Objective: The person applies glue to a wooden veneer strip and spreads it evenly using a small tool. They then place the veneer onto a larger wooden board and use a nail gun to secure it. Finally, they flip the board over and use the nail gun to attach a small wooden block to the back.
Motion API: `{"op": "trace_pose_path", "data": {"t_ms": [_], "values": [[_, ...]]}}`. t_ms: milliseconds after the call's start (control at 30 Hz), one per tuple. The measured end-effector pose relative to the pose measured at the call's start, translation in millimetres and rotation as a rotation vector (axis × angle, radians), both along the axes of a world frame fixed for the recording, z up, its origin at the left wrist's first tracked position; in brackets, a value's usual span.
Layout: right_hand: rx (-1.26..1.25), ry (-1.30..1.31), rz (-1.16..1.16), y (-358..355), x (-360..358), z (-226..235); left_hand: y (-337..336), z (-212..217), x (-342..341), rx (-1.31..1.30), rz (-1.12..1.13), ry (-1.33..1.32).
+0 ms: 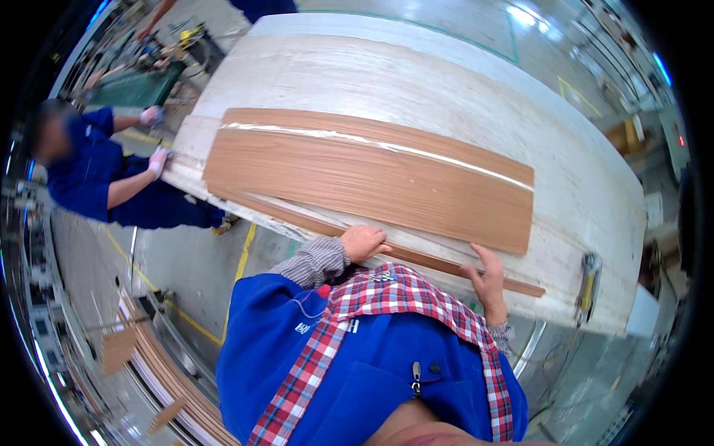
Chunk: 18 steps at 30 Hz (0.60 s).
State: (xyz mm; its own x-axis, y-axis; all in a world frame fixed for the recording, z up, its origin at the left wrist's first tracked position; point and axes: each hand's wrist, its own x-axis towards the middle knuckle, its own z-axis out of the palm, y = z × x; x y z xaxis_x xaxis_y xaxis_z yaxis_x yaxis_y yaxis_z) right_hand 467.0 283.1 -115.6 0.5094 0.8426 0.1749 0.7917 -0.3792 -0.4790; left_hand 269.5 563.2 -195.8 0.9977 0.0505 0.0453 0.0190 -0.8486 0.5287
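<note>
A long, narrow brown wooden strip (427, 257) lies along the near edge of the white worktable, in front of my body. My left hand (364, 243) is closed over the strip with bent fingers, and its grip is partly hidden. Farther right, my right hand (488, 281) rests at the strip with thumb and forefinger spread apart. Its forefinger reaches toward the near edge of a wide wood-grain panel (357, 175). A shiny, whitish band (401, 149) runs lengthwise across that panel. Between panel and strip is a narrow wedge-shaped gap.
The white worktable (446, 82) extends beyond the panel. A tool with a yellow part (587, 290) lies at its right near edge. On the left a co-worker (97, 163) in blue, wearing gloves, stands at the table's end. Long boards (175, 372) are stacked at lower left.
</note>
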Motion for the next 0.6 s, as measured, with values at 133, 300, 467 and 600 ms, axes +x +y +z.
{"op": "trace_pose_path", "data": {"t_ms": [133,300,467,600], "values": [[-0.137,-0.092,0.193,33,-19,26,37,59,-8,-0.004,0.067,0.097],[-0.105,-0.239,0.283,37,14,24,73,72,-8,-0.031,-0.027,-0.139],[-0.114,-0.296,0.301,110,16,60,137,70,3,0.079,0.018,-0.289],[-0.056,-0.39,0.338,163,24,58,178,50,14,0.102,0.104,-0.232]]}}
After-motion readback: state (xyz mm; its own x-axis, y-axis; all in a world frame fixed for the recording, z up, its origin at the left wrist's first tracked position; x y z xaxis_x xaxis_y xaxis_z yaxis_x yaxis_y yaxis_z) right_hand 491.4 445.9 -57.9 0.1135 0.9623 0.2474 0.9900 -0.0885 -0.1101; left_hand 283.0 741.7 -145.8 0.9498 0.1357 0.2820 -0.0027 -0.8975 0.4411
